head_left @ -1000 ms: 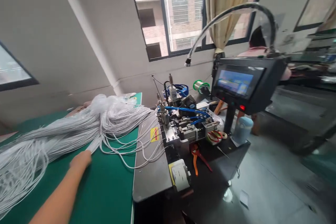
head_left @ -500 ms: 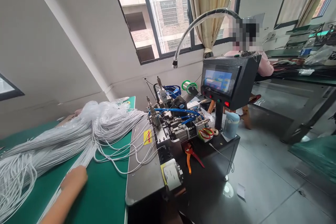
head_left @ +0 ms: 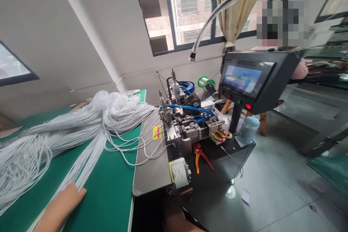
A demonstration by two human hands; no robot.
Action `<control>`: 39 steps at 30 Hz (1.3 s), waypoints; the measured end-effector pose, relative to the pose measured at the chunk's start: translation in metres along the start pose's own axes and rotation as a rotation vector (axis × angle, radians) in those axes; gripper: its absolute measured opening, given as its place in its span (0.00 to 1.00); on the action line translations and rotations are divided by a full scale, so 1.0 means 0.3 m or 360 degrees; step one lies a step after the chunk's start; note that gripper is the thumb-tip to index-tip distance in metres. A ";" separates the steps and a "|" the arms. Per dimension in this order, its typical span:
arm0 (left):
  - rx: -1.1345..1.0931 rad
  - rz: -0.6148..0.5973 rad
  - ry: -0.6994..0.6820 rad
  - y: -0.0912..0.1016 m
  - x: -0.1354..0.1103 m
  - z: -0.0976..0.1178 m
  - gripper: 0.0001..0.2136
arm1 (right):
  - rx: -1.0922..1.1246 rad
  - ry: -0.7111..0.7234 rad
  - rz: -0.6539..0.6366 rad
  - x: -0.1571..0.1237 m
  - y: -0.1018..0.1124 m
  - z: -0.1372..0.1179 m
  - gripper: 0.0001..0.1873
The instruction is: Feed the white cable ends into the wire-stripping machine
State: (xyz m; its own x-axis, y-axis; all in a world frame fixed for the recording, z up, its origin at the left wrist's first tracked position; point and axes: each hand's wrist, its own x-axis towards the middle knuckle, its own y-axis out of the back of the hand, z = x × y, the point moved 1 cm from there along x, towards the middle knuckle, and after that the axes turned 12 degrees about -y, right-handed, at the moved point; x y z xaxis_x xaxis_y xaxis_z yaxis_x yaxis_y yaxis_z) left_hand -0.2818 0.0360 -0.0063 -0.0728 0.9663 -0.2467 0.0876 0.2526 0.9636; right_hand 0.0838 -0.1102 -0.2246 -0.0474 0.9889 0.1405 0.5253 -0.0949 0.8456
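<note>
Cables (head_left: 91, 157) now show longer separated run from bundle (head_left: 78, 126); left hand (head_left: 65, 199) slid toward seven o'clock, fingers closed round them. Right hand unseen.

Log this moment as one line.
left hand: holding white cables | right hand: out of view | cables: on green table, some reaching machine | screen: lit

Comprises a thick heap of thin white cables (head_left: 81, 129), loose and looped at the left. Lies across the green bench (head_left: 106, 195), topped with clear plastic wrap (head_left: 100, 100). Extends a straighter hank (head_left: 92, 161) nearer, enclosed by the left hand (head_left: 63, 201). Trails several curved lengths onto grey metal (head_left: 152, 175).
</note>
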 end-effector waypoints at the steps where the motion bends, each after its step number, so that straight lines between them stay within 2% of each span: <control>1: 0.0017 0.0004 -0.0018 0.016 -0.056 0.032 0.16 | -0.0021 -0.0025 -0.0049 -0.006 -0.005 0.010 0.29; 4: 0.0090 0.0010 -0.0039 0.089 -0.228 0.147 0.15 | -0.0040 -0.0072 -0.0233 -0.021 0.015 0.028 0.32; 7: 0.0095 -0.0019 0.0051 0.137 -0.328 0.222 0.16 | -0.0061 -0.0061 -0.0344 -0.015 0.052 0.034 0.32; 11: -0.0057 -0.0098 0.0129 0.120 -0.391 0.219 0.18 | -0.0065 0.0093 -0.0442 0.014 0.070 0.046 0.31; 16: -0.0255 -0.0211 0.0028 0.120 -0.479 0.218 0.26 | 0.0009 0.0127 -0.0587 0.029 0.069 0.077 0.30; 20: -0.0346 -0.0275 -0.0061 0.150 -0.525 0.244 0.31 | 0.0132 0.0169 -0.0535 0.028 0.083 0.075 0.30; 24: -0.0350 -0.0387 -0.0027 0.155 -0.561 0.264 0.36 | 0.0147 0.0163 -0.0568 0.032 0.112 0.056 0.29; 27: -0.0341 -0.0450 0.0031 0.150 -0.595 0.254 0.36 | 0.0142 0.0166 -0.0594 0.035 0.126 0.050 0.29; 33: -0.0469 -0.0370 0.0117 0.177 -0.664 0.163 0.33 | 0.0190 0.0155 -0.0550 0.034 0.094 0.066 0.30; 35: -0.0457 -0.0255 0.0227 0.189 -0.668 0.121 0.31 | 0.0207 0.0155 -0.0532 0.034 0.080 0.070 0.29; 39: -0.0321 0.0219 0.0366 0.175 -0.617 0.034 0.29 | 0.0230 0.0202 -0.0517 0.034 0.069 0.070 0.29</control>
State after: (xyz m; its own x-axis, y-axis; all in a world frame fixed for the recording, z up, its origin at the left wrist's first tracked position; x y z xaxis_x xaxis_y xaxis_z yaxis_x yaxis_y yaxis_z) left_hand -0.2537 -0.1291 0.0887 -0.2983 0.9487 -0.1050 -0.0846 0.0833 0.9929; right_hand 0.1120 -0.0996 -0.2165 -0.3313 0.9420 -0.0527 0.5795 0.2472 0.7766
